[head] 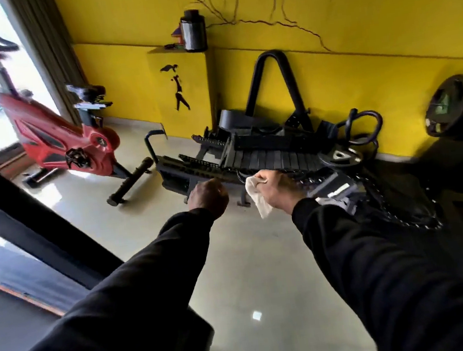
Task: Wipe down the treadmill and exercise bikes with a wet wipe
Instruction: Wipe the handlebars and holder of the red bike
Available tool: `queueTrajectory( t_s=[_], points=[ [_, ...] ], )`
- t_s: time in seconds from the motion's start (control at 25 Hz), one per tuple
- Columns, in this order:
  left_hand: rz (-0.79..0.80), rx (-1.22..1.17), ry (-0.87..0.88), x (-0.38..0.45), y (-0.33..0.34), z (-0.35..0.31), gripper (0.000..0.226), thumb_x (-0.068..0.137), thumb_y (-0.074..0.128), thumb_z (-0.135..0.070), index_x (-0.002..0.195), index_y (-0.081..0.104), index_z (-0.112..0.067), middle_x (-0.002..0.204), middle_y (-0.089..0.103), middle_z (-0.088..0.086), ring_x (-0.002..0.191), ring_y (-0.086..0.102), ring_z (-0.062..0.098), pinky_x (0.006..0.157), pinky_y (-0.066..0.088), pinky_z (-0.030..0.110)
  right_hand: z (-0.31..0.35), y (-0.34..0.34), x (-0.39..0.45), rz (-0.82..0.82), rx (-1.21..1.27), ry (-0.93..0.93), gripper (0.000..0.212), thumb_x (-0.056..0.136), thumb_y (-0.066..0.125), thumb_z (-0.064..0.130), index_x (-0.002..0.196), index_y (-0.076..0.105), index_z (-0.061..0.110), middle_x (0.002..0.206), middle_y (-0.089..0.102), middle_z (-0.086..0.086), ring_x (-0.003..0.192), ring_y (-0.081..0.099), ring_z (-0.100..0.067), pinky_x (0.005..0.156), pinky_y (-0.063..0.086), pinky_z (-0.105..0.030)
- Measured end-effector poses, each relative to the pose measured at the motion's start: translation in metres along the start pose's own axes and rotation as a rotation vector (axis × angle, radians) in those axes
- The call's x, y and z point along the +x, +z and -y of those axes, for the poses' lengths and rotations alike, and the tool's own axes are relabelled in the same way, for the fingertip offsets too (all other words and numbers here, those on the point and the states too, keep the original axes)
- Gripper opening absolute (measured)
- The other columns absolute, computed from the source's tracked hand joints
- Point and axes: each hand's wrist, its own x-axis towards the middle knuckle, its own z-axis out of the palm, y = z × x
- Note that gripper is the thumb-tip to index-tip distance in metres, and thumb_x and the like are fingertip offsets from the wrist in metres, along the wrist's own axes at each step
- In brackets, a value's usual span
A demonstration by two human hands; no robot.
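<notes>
In the right hand (272,188), crumpled white wet wipe (257,198), hanging limp

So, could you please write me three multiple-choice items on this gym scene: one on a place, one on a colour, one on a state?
1. Where does the red exercise bike stand?
A. By the window, at left
B. On the ledge
C. Under the right arm

2. What colour is the wall?
A. Blue
B. Yellow
C. White

3. What is the right hand doing?
A. Hanging empty
B. Gripping a white wipe
C. Resting on the bike seat

Key: 1 A, it stands beside the bright window; 2 B, yellow throughout; 3 B, the wipe hangs from its curled fingers.
</notes>
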Motion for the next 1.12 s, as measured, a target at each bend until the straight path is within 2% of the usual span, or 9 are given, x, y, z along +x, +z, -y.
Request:
queueTrajectory(
  t_s=[0.16,0.32,0.48,0.64,0.72,0.84,0.88,1.0,1.12],
  points=[
    [-0.062,0.021,-0.141,0.107,-0.015,-0.002,0.022,0.092,0.055,-0.031,0.101,0.07,-0.017,0.107,0.068,0.012,0.1,0.062,0.033,0.074,0.043,0.03,0.023,0.007,0.146,0.155,0.036,-0.071,0.012,0.091,0.06,0.031,0.093,0.067,0.021,0.098,0.071,-0.006,0.095,0.066,-0.028,0.076,0.05,-0.032],
    [-0.17,0.026,-0.279,0.195,-0.039,0.024,0.021,0.091,0.056,-0.026,0.106,0.07,-0.019,0.11,0.069,0.012,0.103,0.063,0.033,0.078,0.047,0.033,0.079,0.045,0.244,0.25,-0.036,-0.228,0.019,0.089,0.06,0.025,0.105,0.066,0.015,0.109,0.067,-0.008,0.102,0.062,-0.027,0.087,0.051,-0.033],
    [-0.203,0.0,-0.328,0.294,-0.046,0.065,0.023,0.092,0.053,-0.028,0.107,0.069,-0.019,0.113,0.068,0.012,0.105,0.063,0.033,0.082,0.047,0.033,0.111,0.093,0.344,0.294,-0.093,-0.284,0.023,0.087,0.068,0.035,0.098,0.064,0.016,0.093,0.063,0.0,0.088,0.06,-0.02,0.073,0.05,-0.026],
    [-0.267,-0.021,-0.393,0.421,-0.088,0.112,0.028,0.095,0.05,-0.032,0.111,0.068,-0.018,0.114,0.067,0.015,0.106,0.062,0.036,0.08,0.044,0.032,0.18,0.141,0.472,0.364,-0.123,-0.333,0.005,0.09,0.059,0.021,0.093,0.063,0.019,0.101,0.069,-0.003,0.092,0.063,-0.023,0.071,0.049,-0.026],
    [-0.287,-0.013,-0.402,0.467,-0.114,0.131,0.026,0.094,0.053,-0.034,0.105,0.07,-0.018,0.11,0.069,0.015,0.101,0.063,0.035,0.08,0.048,0.034,0.215,0.158,0.518,0.377,-0.071,-0.376,0.012,0.091,0.056,0.019,0.095,0.067,0.018,0.098,0.068,-0.002,0.091,0.062,-0.021,0.068,0.044,-0.023],
    [-0.355,-0.003,-0.45,0.534,-0.152,0.169,0.026,0.091,0.058,-0.028,0.11,0.071,-0.016,0.11,0.069,0.015,0.101,0.064,0.035,0.083,0.05,0.034,0.267,0.205,0.59,0.381,0.004,-0.411,0.016,0.089,0.056,0.013,0.08,0.069,0.013,0.076,0.066,0.002,0.073,0.062,-0.014,0.052,0.039,-0.009],
    [-0.382,0.011,-0.475,0.559,-0.164,0.187,0.026,0.091,0.057,-0.025,0.111,0.07,-0.016,0.112,0.068,0.016,0.102,0.063,0.035,0.083,0.049,0.034,0.288,0.224,0.616,0.386,0.028,-0.427,0.021,0.089,0.055,0.015,0.075,0.068,0.01,0.069,0.065,0.002,0.068,0.061,-0.015,0.049,0.04,-0.01],
    [-0.465,0.052,-0.522,0.627,-0.198,0.233,0.024,0.09,0.055,-0.024,0.106,0.07,-0.015,0.112,0.068,0.019,0.103,0.063,0.037,0.084,0.048,0.034,0.346,0.278,0.688,0.412,0.088,-0.49,0.033,0.09,0.057,0.03,0.07,0.071,0.008,0.073,0.07,-0.006,0.071,0.063,-0.023,0.064,0.049,-0.028],
    [-0.51,0.066,-0.609,0.695,-0.241,0.269,0.023,0.089,0.056,-0.024,0.106,0.07,-0.015,0.112,0.068,0.017,0.104,0.063,0.035,0.083,0.047,0.031,0.405,0.329,0.76,0.492,0.123,-0.626,0.017,0.081,0.073,0.026,0.081,0.073,0.009,0.08,0.072,-0.003,0.075,0.066,-0.019,0.068,0.054,-0.03]
  ],
)
